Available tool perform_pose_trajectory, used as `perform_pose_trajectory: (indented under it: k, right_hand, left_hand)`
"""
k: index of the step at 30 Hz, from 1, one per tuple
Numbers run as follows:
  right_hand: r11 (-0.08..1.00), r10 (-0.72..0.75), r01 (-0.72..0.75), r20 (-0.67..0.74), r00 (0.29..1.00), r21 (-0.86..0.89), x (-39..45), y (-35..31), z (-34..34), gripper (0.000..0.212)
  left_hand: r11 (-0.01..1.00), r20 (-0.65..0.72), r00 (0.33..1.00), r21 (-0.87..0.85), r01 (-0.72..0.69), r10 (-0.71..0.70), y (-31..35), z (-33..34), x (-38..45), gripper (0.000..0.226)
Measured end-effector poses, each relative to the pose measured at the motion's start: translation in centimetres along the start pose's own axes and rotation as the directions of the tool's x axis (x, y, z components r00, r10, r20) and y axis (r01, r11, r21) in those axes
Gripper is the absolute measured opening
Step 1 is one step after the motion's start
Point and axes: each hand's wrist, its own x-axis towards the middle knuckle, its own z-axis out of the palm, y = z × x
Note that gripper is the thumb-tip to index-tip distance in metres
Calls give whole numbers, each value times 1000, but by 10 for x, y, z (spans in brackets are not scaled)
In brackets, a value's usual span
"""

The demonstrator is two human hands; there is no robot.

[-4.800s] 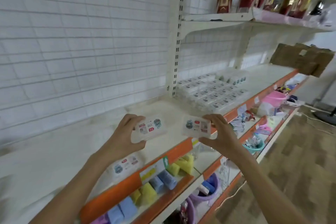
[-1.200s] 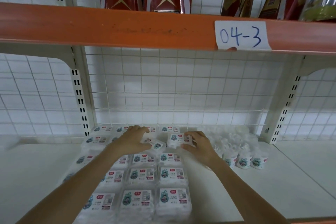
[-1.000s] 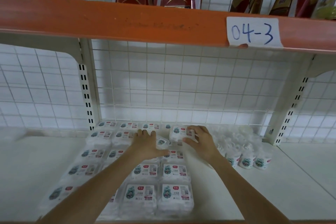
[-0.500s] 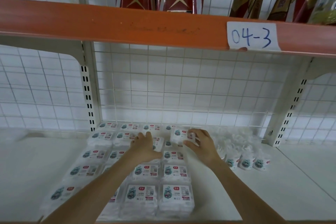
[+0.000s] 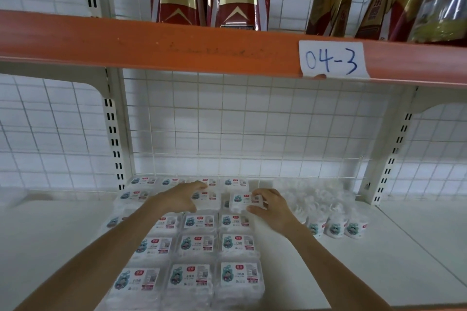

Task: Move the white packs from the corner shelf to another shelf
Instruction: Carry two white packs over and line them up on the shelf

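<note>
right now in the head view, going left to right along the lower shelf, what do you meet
bare shelf surface → grid of flat white packs → left hand resting on the packs → right hand with its grip on one white pack → row of small white tubs → bracket upright

One head-worn camera faces the shelf (image 5: 379,247) straight on from close by, angled slightly downward; both forearms enter from the bottom edge, and the orange upper shelf (image 5: 151,43) crosses the upper frame.
</note>
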Motion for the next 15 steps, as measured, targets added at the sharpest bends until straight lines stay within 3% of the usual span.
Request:
perform_pose_trajectory:
  k: [10, 15]
  right_hand:
    - [993, 74, -72, -20, 997, 98, 7, -4, 17, 42]
    - [988, 73, -73, 7, 997, 133, 10, -8, 22, 41]
  left_hand:
    - [972, -242, 963, 227, -63, 119, -15, 12, -6, 44]
    - [985, -269, 954, 142, -97, 132, -21, 20, -7, 44]
